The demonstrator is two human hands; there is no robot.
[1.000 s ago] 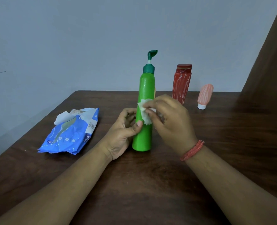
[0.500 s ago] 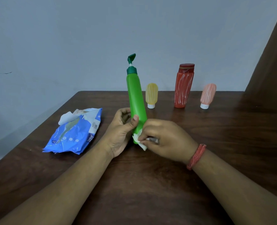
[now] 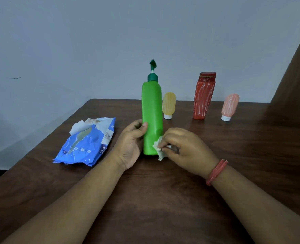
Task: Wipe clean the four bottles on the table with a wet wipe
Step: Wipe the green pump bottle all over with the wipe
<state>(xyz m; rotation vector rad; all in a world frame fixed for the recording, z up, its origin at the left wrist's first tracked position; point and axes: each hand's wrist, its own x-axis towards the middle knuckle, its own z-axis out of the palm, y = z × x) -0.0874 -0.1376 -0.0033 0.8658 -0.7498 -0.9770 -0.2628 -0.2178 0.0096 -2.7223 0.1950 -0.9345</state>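
**Dark wooden table, green bottle getting its wipe-down**

Dark brown wooden table (image 3: 163, 199) against a pale grey-blue wall (image 3: 75, 41), and at centre stage the tall green plastic pump bottle (image 3: 152, 110) is standing upright near the middle of the tabletop, its dark green pump head pointing up. The left hand (image 3: 130, 143) is gripping the bottle low on its left side, thumb pressing across the front, fingers curling round behind. The right hand (image 3: 186, 152) is pinching a crumpled white wet wipe (image 3: 159, 148) and pressing it against the bottle's lower right edge, just above the base. A red thread band (image 3: 216, 171) is sitting on that right wrist.

Behind the bottle, a small yellow squeeze tube (image 3: 169, 104) is standing on its white cap. Further right, a tall red ribbed bottle (image 3: 204, 97) with a dark red cap is standing near the far edge, and beyond it a small pink squeeze tube (image 3: 230, 106) is resting cap-down, leaning slightly. Off to the left, a blue plastic pack of wet wipes (image 3: 85, 145) is lying flat, flap open, well apart from the hands.
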